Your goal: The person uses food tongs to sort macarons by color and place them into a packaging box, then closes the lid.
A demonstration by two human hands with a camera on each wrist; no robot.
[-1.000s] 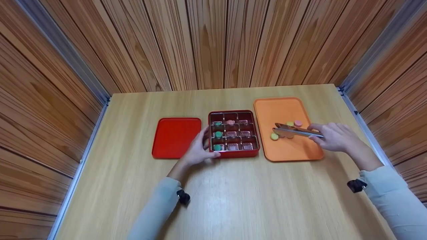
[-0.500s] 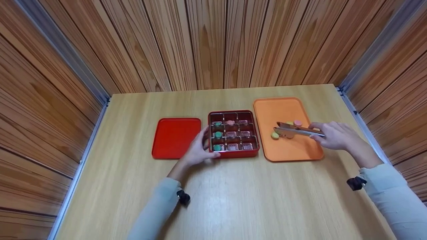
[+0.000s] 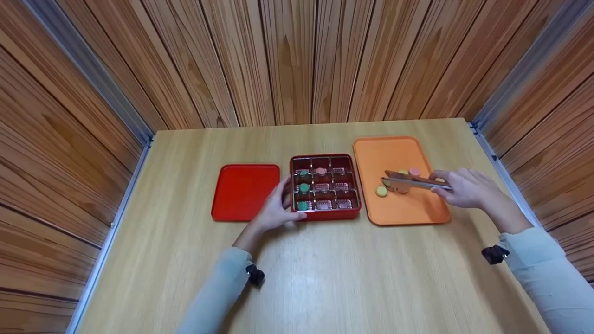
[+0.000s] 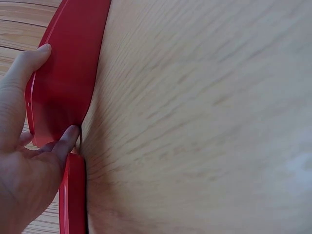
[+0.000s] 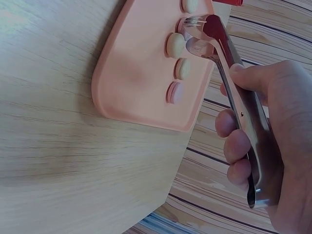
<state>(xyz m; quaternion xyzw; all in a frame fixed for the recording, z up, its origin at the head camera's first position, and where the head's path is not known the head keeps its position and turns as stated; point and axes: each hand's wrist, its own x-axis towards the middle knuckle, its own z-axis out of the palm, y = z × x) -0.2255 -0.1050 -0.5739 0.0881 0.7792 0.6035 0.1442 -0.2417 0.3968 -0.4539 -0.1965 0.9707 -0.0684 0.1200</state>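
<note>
My left hand (image 3: 274, 209) grips the near left corner of a red box (image 3: 329, 215), thumb along its front wall and fingers at its left side. Inside, a clear divided insert holds green macarons (image 3: 304, 187) down the left column and one pink macaron (image 3: 320, 170) in the back row. My right hand (image 3: 465, 188) holds metal tongs (image 5: 243, 109) between thumb and fingers. The tongs' tips hover over macarons on an orange tray (image 3: 390, 153), right at a pink one partly hidden behind them. A yellow macaron (image 3: 381, 191) lies left of the tips, a pink macaron (image 3: 414, 172) behind.
A red lid (image 3: 241, 192) lies flat on the wooden table (image 3: 334, 273), left of the box. The orange tray sits close along the box's right side. Wood-panelled walls (image 3: 287, 60) enclose the table at the back and both sides.
The tongs have shifted slightly back and right over the tray. The yellow macaron beside their tips has moved a little. My left hand and the box have stayed put.
</note>
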